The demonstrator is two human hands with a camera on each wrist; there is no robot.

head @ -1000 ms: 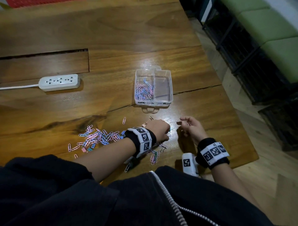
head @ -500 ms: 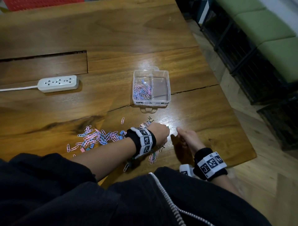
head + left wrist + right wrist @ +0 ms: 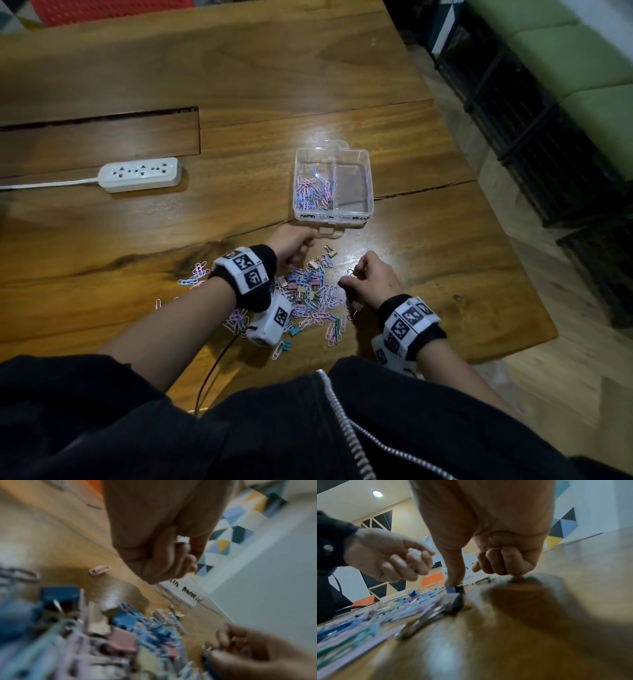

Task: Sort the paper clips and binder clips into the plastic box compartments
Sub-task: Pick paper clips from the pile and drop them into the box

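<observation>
Left hand point(image 3: 291, 241) now sits at about 10 o'clock of the mixed pile point(image 3: 308, 294), just short of the plastic box point(image 3: 368, 192); half a second ago it lay lower, fist over the pile's centre. Its fingers are curled inward; the right wrist view shows something pale and small pinched among them, too blurred to name. Right hand point(image 3: 371, 279) has shifted in from 3 o'clock to the pile's right edge, fingers curled, thumb point(image 3: 453, 574) pressed down on a blue binder clip point(image 3: 451, 589) lying on the wooden table point(image 3: 445, 260); what else it grasps I cannot tell. Pile looks more gathered between the hands than before, paper clips and binder clips jumbled together. Box unmoved at 12 o'clock of the pile, left compartment holding pastel paper clips point(image 3: 313, 192), right compartment showing none. Power strip point(image 3: 140, 174) unmoved at 10 o'clock, well apart.
</observation>
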